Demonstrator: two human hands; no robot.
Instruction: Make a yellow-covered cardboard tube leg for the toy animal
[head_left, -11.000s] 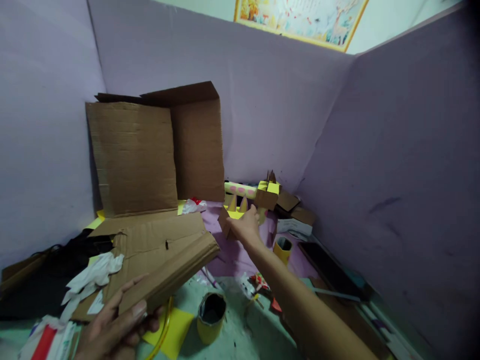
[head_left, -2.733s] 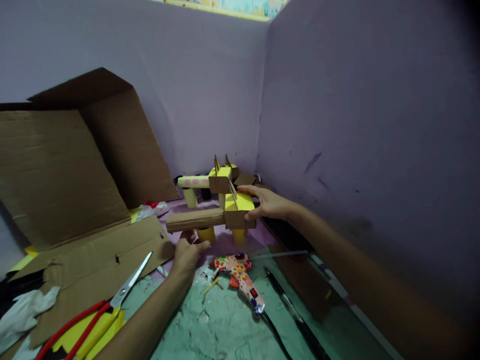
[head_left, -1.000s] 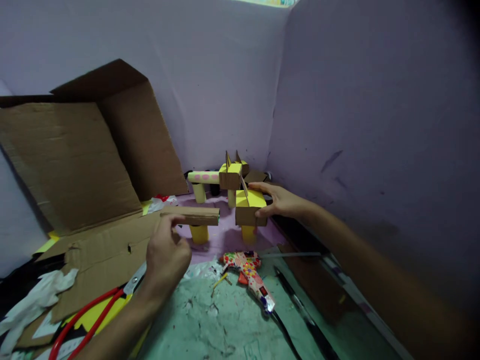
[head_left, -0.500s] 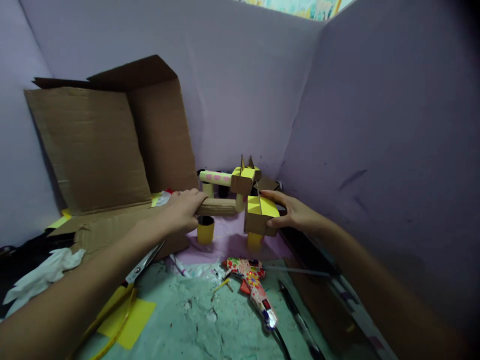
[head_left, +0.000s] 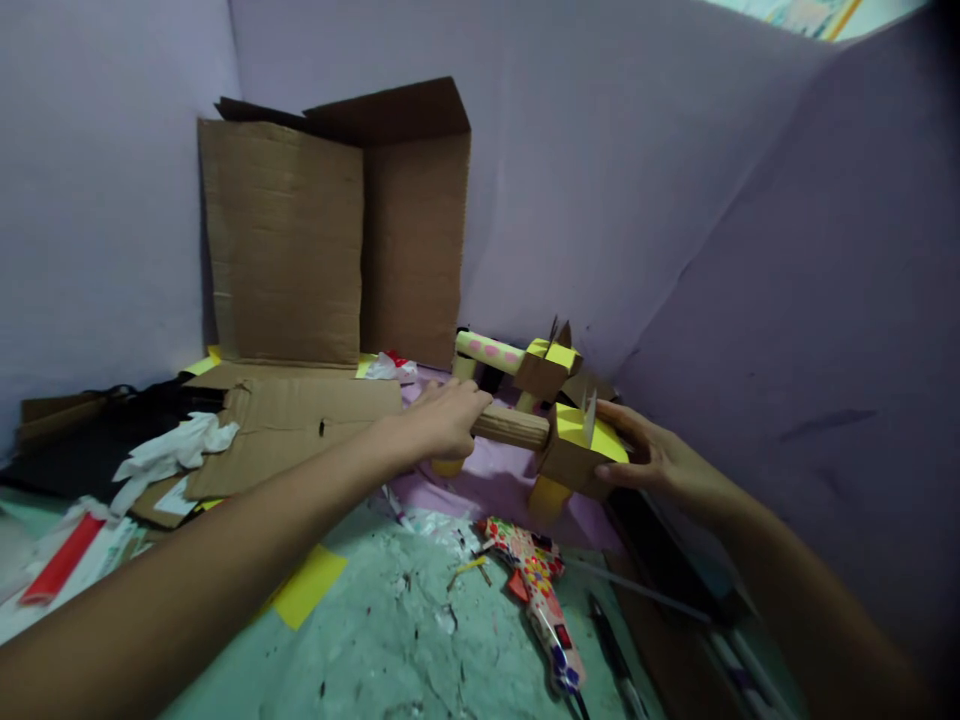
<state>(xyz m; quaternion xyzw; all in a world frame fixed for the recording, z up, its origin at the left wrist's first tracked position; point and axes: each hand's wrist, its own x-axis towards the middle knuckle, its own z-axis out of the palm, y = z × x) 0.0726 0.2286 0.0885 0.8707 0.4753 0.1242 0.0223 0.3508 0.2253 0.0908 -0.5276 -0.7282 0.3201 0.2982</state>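
Observation:
My left hand is wrapped round a brown cardboard tube, held level. The tube's right end meets the side of a small cardboard box with a yellow top and an upright pointed flap; whether they are joined I cannot tell. My right hand grips this box from its right side, thumb in front. A yellow roll stands under the box, and another yellow roll is partly hidden below my left hand. Behind stands a similar figure with a pink-spotted yellow tube body and a box head.
A floral glue gun lies in front on the green surface, beside a black pen. A large folded cardboard sheet stands at the back left. White crumpled tissue and a yellow paper piece lie leftward.
The view has turned left. The cardboard tube and the yellow-topped box, apart before, have come together end to side. Both hands keep their holds.

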